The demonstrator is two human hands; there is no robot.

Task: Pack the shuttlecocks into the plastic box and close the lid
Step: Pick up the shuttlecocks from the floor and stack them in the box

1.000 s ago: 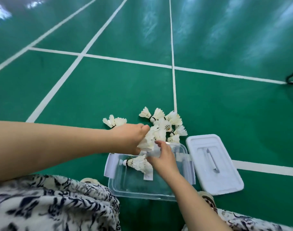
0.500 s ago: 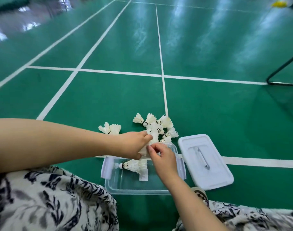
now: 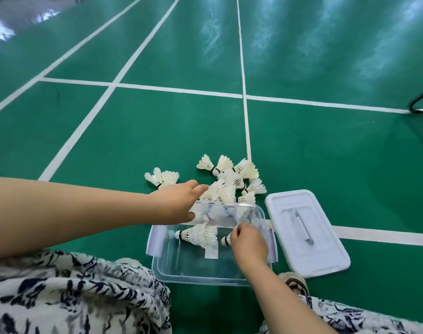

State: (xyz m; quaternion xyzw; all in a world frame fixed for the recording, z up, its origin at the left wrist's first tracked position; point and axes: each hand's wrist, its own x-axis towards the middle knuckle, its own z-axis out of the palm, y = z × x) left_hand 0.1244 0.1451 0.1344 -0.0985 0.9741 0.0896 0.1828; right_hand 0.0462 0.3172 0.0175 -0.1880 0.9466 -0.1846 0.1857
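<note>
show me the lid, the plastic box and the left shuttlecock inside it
lid (image 3: 322, 256): head view, flat top below handle
plastic box (image 3: 193, 265): head view, bare near floor
left shuttlecock (image 3: 200, 235): head view, feather skirt

No readable text, brand or number is showing anywhere. A white sticker (image 3: 211, 253) is sitting on the clear plastic box (image 3: 200, 277), but any print on it is showing too blurred to read.

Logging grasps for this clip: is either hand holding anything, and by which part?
The right hand seems to hold a shuttlecock by its feathers inside the plastic box, cork poking out. The left hand reaches to the pile, fingers straight; no hold shows.
</note>
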